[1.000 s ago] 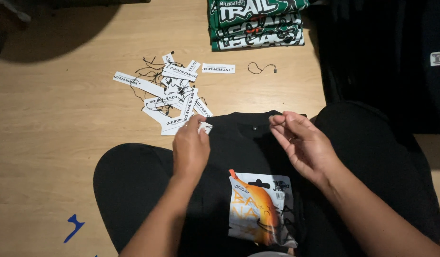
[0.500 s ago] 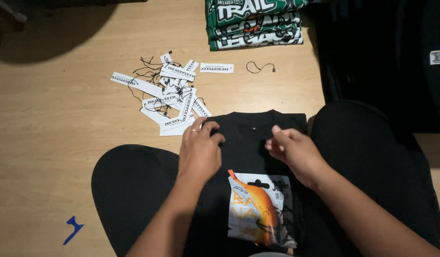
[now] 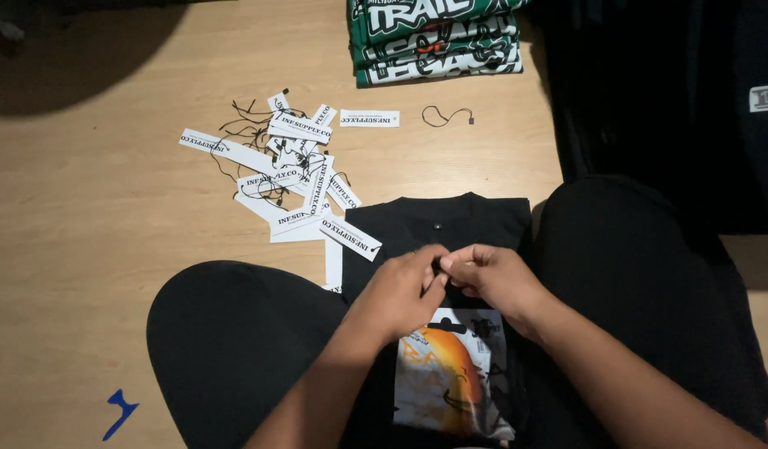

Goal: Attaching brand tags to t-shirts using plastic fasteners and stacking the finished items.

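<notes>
Two hands meet over one folded black T-shirt (image 3: 450, 229) that lies across the person's lap, collar end away from the body. The left hand (image 3: 398, 291) and the right hand (image 3: 496, 278) touch at the fingertips and together pinch something small and dark at the middle of the shirt; what it is cannot be told. Just below the hands, toward the body, sits one rectangular print (image 3: 450, 378) on the shirt, orange and white with dark marks. One tiny pale dot shows on the shirt just beyond the hands, below the collar.

Beyond the left hand and to its left, a loose heap of white paper hang tags (image 3: 288, 179) lies on the pale wooden floor (image 3: 85, 208). They are narrow strips with black lettering, roughly a dozen, overlapping so an exact count is not possible, with thin black strings tangled among them. One tag (image 3: 351, 237) rests on the near left corner of the shirt, close to the left hand. One more tag (image 3: 369, 119) lies apart, beyond the heap.

Further out from the right hand lies one single black string loop (image 3: 447, 116). Beyond it stands one stack of folded green shirts (image 3: 438, 37) with white lettering, about four layers. To the right of the right hand lies dark fabric with one small white square label (image 3: 764, 98). Near the left knee, one blue mark (image 3: 118, 411) sits on the floor.
</notes>
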